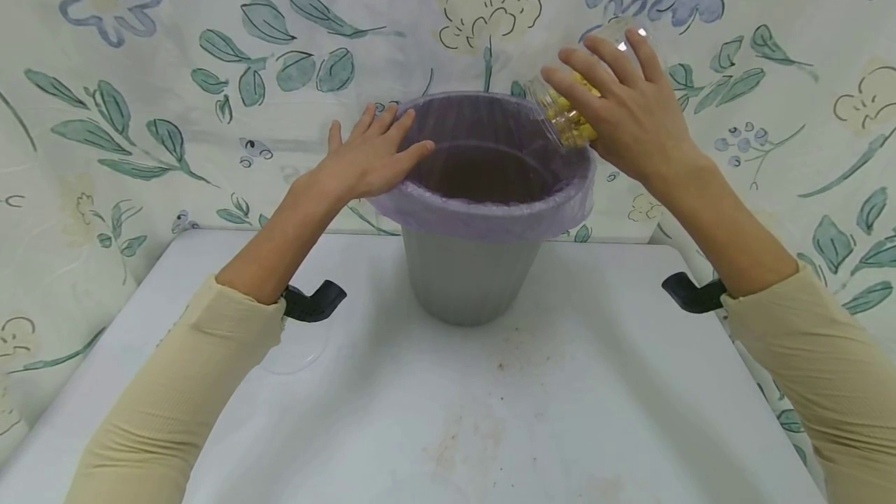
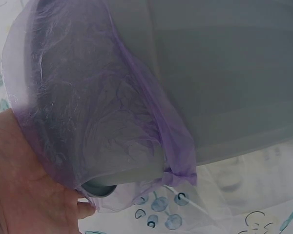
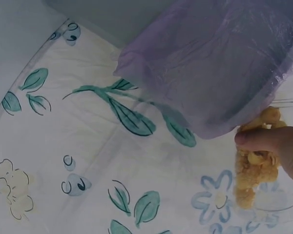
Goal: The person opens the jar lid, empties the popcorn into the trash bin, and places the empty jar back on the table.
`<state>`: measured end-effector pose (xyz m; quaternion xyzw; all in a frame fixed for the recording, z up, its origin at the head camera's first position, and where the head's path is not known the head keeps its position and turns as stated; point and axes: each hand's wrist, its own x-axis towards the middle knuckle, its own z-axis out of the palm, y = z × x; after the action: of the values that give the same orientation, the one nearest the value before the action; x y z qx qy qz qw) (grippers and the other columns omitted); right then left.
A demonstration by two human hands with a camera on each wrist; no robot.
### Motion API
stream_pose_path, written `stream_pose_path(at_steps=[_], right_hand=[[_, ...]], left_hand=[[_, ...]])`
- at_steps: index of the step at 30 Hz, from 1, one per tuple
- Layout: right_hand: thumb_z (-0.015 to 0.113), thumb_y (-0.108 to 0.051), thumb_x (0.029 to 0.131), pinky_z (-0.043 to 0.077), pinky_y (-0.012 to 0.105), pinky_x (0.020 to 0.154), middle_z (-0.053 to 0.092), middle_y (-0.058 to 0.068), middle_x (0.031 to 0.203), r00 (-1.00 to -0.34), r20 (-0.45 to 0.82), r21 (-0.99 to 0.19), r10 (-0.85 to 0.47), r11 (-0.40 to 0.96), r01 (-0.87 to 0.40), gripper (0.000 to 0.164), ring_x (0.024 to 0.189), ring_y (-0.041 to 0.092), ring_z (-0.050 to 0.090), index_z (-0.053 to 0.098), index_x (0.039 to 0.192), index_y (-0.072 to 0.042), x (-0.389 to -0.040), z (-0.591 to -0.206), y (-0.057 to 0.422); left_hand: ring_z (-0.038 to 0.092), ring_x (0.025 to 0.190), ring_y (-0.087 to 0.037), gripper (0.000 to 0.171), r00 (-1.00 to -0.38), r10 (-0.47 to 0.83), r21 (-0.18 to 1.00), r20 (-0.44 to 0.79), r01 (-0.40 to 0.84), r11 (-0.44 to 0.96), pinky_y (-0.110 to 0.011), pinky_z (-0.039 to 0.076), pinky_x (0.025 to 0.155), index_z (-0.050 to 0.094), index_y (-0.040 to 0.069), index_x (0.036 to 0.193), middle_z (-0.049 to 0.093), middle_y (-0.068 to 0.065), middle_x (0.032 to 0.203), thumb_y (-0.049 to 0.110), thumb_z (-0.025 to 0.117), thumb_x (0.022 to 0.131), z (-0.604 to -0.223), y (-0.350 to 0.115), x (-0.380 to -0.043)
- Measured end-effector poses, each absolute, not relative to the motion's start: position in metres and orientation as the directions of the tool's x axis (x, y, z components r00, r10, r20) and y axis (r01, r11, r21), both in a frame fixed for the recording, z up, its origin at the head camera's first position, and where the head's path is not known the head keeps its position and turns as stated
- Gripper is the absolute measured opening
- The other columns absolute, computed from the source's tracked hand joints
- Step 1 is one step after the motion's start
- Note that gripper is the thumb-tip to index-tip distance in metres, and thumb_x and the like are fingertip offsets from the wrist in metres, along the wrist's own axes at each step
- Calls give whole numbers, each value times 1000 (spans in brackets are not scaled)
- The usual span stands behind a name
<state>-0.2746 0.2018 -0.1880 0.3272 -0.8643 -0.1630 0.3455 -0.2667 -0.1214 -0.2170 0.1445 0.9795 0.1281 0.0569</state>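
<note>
A grey bin (image 1: 469,278) stands upright at the back of the table, its rim covered by a thin purple liner bag (image 1: 490,218). My left hand (image 1: 367,154) rests on the left side of the lined rim, fingers spread and fairly straight. In my right hand (image 1: 633,111) I grip a clear jar (image 1: 549,103), tilted with its mouth end at the bin's right rim. Yellow, lumpy pieces (image 3: 254,180) show through the jar wall beside my thumb in the right wrist view. The bin's inside is dark, and its contents cannot be made out.
The white table (image 1: 595,395) bears brown smudges and small crumbs (image 1: 502,365). Left of the bin lies a faint, clear round outline (image 1: 297,368). Floral cloth (image 1: 392,6) hangs behind and along both sides. Black mounts (image 1: 315,302) sit at both wrists.
</note>
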Motion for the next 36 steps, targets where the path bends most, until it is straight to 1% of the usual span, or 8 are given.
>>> stream_pose_path(at_steps=[6, 15, 19, 27, 31, 36], right_hand=[[81, -2, 78, 1, 47, 119, 39, 13, 152, -543, 492, 504, -680, 731, -460, 84, 144, 34, 27, 38, 148, -18, -275, -188, 204], [82, -4, 78, 2, 47, 119, 39, 13, 151, -535, 492, 521, -686, 725, -450, 84, 143, 34, 28, 37, 148, -18, -275, -188, 205], [80, -2, 78, 3, 47, 120, 40, 13, 151, -530, 494, 525, -689, 722, -450, 83, 142, 34, 29, 37, 147, -18, -275, -188, 205], [89, -7, 72, 2, 47, 119, 37, 12, 151, -540, 474, 547, -696, 713, -439, 93, 143, 33, 26, 36, 147, -19, -273, -187, 204], [87, -5, 73, 2, 47, 119, 36, 12, 152, -533, 467, 570, -705, 701, -428, 92, 144, 33, 25, 36, 148, -20, -273, -187, 203], [79, 1, 79, 1, 47, 119, 33, 10, 154, -525, 455, 602, -720, 682, -414, 88, 145, 31, 21, 32, 149, -23, -273, -188, 203]], left_hand=[[-19, 148, -32, 77, -952, 296, 270, -77, 266, 925, -64, -16, 110, 1, 13, 161, -9, -12, 166, 60, 21, 104, -216, -121, -266], [-18, 148, -32, 77, -953, 296, 274, -71, 266, 924, -64, -15, 110, 2, 13, 161, -8, -12, 166, 60, 21, 104, -215, -121, -265], [-18, 148, -32, 77, -952, 297, 274, -71, 268, 924, -64, -16, 110, 2, 12, 161, -8, -12, 166, 60, 22, 104, -216, -121, -265], [-19, 148, -32, 77, -952, 298, 272, -75, 268, 924, -63, -17, 110, 1, 13, 161, -9, -12, 166, 60, 21, 104, -217, -122, -266], [-19, 148, -32, 77, -952, 297, 272, -75, 268, 924, -63, -17, 110, 1, 13, 161, -9, -13, 165, 60, 22, 103, -217, -123, -266], [-19, 148, -32, 77, -951, 300, 274, -70, 270, 923, -63, -17, 110, 1, 13, 161, -8, -13, 166, 60, 22, 103, -218, -123, -267]])
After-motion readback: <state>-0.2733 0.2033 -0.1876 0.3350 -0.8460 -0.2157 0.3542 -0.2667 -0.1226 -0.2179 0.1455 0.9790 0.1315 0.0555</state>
